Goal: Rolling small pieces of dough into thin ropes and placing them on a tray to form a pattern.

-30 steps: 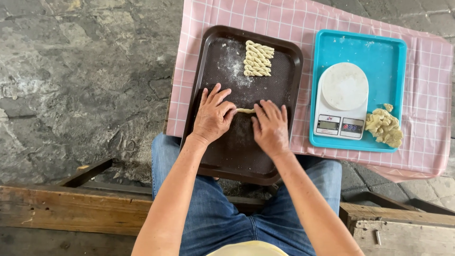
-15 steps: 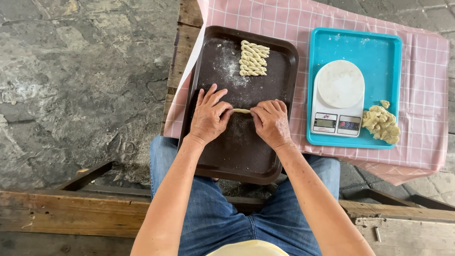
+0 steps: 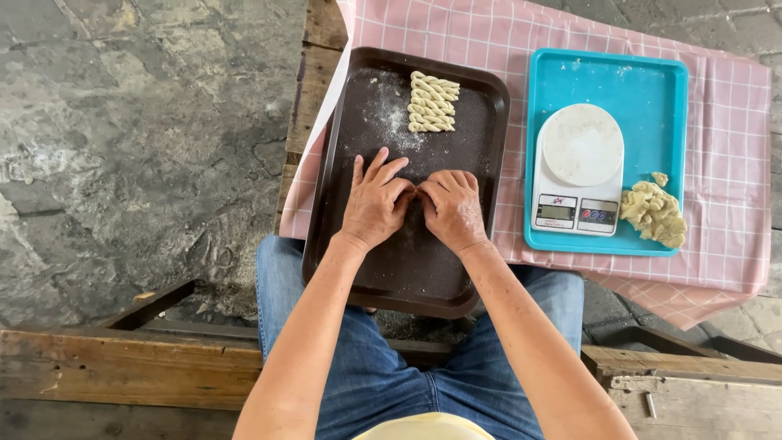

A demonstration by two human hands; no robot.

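Both my hands rest on a dark brown tray [image 3: 407, 277] that lies across my lap and the table edge. My left hand [image 3: 375, 204] and my right hand [image 3: 452, 208] meet at the fingertips in the tray's middle. They close over a thin strip of dough, which is almost wholly hidden under the fingers. Several twisted dough pieces [image 3: 432, 102] lie side by side at the tray's far end, beside a dusting of flour [image 3: 389, 114].
A blue tray [image 3: 652, 90] to the right holds a white kitchen scale [image 3: 580, 167] and a lump of dough [image 3: 653, 212]. A pink checked cloth [image 3: 725, 244] covers the table. Stone floor [image 3: 122, 122] lies left, a wooden beam [image 3: 122, 367] near me.
My hands have slid together over the dough strip, which showed between them before and is now covered. The view has shifted slightly.
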